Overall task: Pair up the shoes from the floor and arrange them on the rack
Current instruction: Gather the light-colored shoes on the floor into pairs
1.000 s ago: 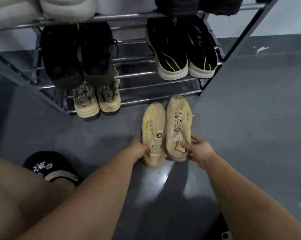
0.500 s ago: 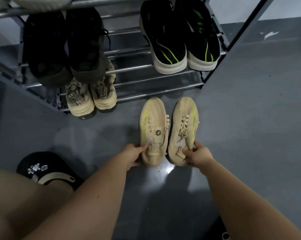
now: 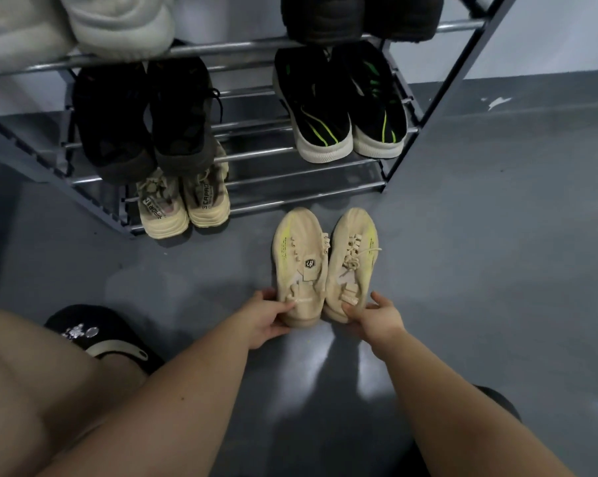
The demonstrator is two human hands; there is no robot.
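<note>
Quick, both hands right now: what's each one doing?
Left hand: grips the heel of the left beige shoe.
Right hand: grips the heel of the right beige shoe.

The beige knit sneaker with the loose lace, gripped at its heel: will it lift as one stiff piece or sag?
The beige knit sneaker would probably sag little, since its thick sole looks firm. The soft-looking upper may dent under the right hand. Its untied lace would likely dangle and could snag the rack.
</note>
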